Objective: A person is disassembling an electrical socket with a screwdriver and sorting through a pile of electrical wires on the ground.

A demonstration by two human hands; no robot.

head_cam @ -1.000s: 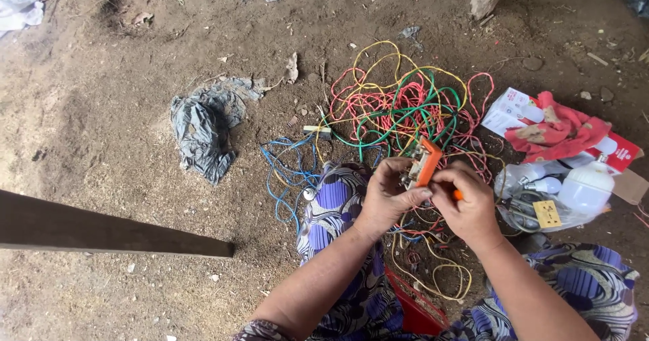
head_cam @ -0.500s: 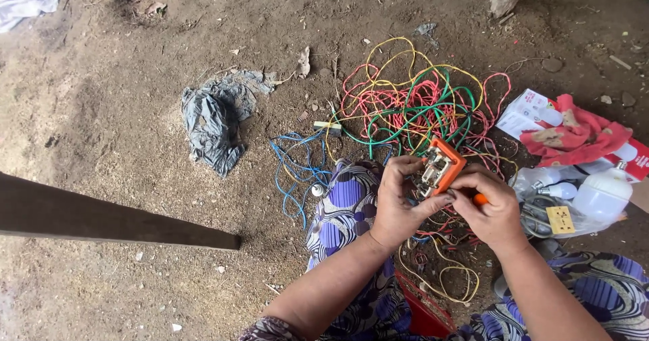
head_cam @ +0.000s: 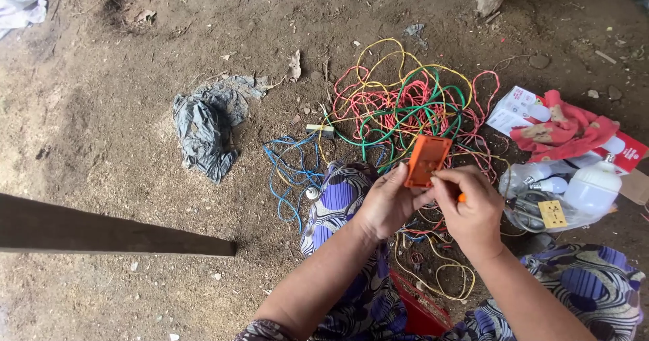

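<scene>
Both hands meet over the person's lap, above a dirt floor (head_cam: pixel 101 145). Left hand (head_cam: pixel 387 202) is clamped on a small orange rectangular box (head_cam: pixel 427 160), fingers curled around its lower edge and the thumb against its side. Right hand (head_cam: pixel 471 206) is closed too, its thumb and forefinger pinched at the box's lower right corner, with an orange tip of some tool showing just under the knuckles; what that tool is cannot be told.

Compared with half a second ago, the box has been turned: then its open face with small parts inside looked up at the camera, now a plain orange face with a few tiny holes shows, and the box stands more upright, tilted slightly right. A second ago it was seen nearly edge-on as a narrow orange strip. The hands stay close together as before.

So the box sits at the fingertips of both hands, above and between them, in front of a tangle of red, yellow and green wires (head_cam: pixel 405 104) lying on the floor. Blue wires (head_cam: pixel 287 172) lie left of it, beside a crumpled grey plastic bag (head_cam: pixel 203 125). Well to the right lie a red cloth (head_cam: pixel 564 128) and a white bulb (head_cam: pixel 591 187).
</scene>
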